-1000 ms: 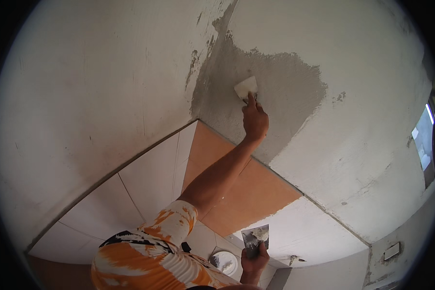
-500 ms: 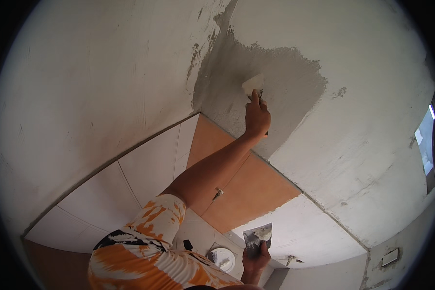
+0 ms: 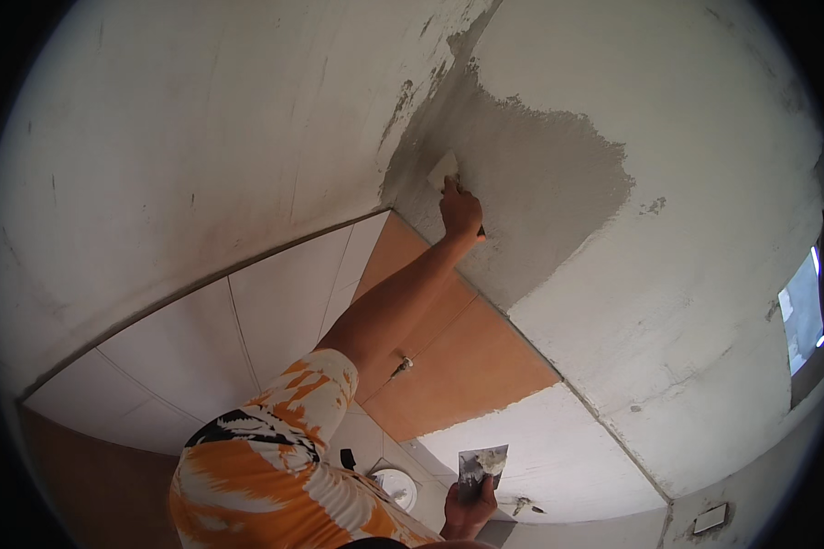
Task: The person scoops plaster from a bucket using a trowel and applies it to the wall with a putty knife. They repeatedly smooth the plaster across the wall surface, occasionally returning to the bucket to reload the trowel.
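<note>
Up high, my left hand (image 3: 460, 210) grips a scraper (image 3: 444, 169) with a pale blade against a damp grey patch (image 3: 545, 192) of plaster beside a corner of the white surfaces. My arm in a white and orange sleeve crosses the tiles below it. Low in the view, my right hand (image 3: 467, 512) is closed on a wide metal putty knife (image 3: 476, 462), its blade carrying pale paste.
Orange tiles (image 3: 476, 366) and white tiles (image 3: 183, 348) line the area below the plaster. Metal fittings (image 3: 401, 366) stick out from the tiles. A white round object (image 3: 395, 485) lies behind my shirt. An opening (image 3: 801, 311) shows at the far right, above a small wall plate (image 3: 710, 519).
My left hand and the scraper have shifted left across the grey patch, toward the corner. My right hand with the putty knife sits slightly lower and further left. The view has shifted a little.
</note>
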The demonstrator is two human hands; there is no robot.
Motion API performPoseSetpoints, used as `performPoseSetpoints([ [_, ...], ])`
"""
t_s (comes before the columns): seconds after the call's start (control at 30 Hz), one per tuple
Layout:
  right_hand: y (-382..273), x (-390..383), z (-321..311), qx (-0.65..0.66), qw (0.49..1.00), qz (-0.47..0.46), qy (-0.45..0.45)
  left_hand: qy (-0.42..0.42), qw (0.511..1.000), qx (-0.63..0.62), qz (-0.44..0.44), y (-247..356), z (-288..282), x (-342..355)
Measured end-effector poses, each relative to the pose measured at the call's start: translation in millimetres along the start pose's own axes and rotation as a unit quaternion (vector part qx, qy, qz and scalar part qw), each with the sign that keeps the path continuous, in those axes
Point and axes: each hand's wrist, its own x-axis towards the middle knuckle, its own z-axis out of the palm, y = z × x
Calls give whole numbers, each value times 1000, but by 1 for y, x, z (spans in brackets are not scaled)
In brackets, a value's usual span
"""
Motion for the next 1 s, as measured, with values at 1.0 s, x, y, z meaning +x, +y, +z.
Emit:
performPoseSetpoints([
  [1.0,19,-17,57,14,998,-29,-50,-21,958,-238,-158,-60,-28,17],
])
